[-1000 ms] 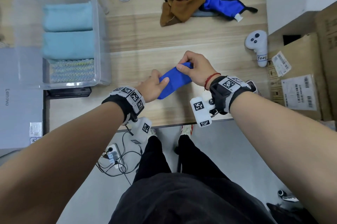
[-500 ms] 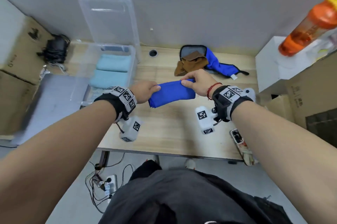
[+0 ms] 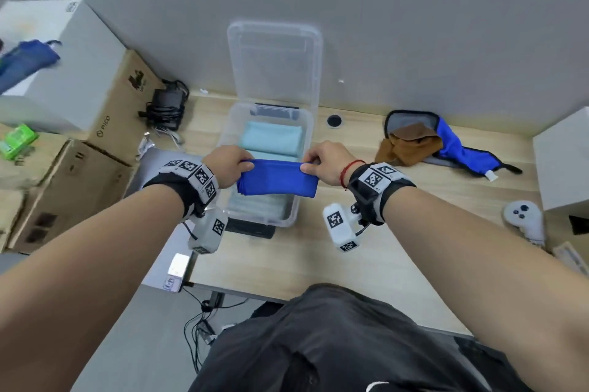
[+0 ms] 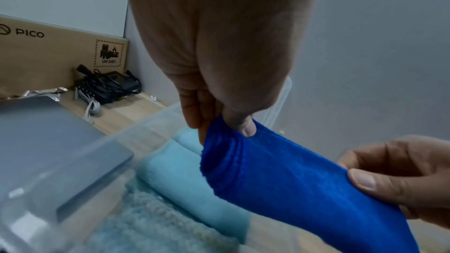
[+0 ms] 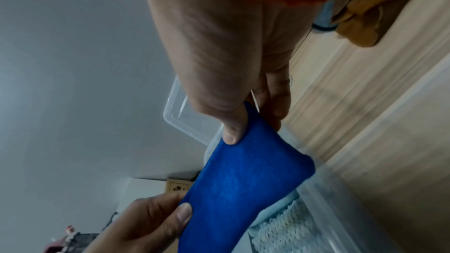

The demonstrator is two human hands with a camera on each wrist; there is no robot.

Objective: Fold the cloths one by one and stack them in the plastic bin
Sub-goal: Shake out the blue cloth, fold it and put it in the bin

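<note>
A pale wood-grain desk (image 3: pixel 398 232) runs along a plain grey wall, and the clear plastic bin (image 3: pixel 301 149) standing on it serves as the landmark here. Far to the left of the bin are stacked cardboard boxes (image 3: pixel 105 114), one printed PICO, and between them and the bin lies a black power adapter (image 3: pixel 167 104) with its cable coiled. Just left of the bin's rim, the left hand (image 3: pixel 229 166) pinches one end of a folded blue cloth (image 3: pixel 277 179), thumb on top and fingers curled beneath. The cloth is held level over the bin's middle, above the open top and not yet set down. It looks like soft, matte microfibre, folded into a thick oblong with layered edges at the left end. Under it, inside the bin, lie two smooth light-blue folded cloths (image 3: pixel 271 138) toward the wall and a nubbly, knitted-looking pale cloth (image 4: pixel 155 226) at the near end; the bin's lid (image 3: pixel 274 63) leans upright against the wall behind it. At the bin's right rim the right hand (image 3: pixel 328 163) pinches the cloth's other end in the same way. To the right of the bin lies a loose heap, unfolded: a brown cloth (image 3: pixel 409 144), a grey cloth (image 3: pixel 411 122) with dark trim and another blue one (image 3: pixel 462 152). So three cloths seem stacked, a fourth is about to go in, and about three remain. Farther right lies a white game controller (image 3: pixel 524 219).
</note>
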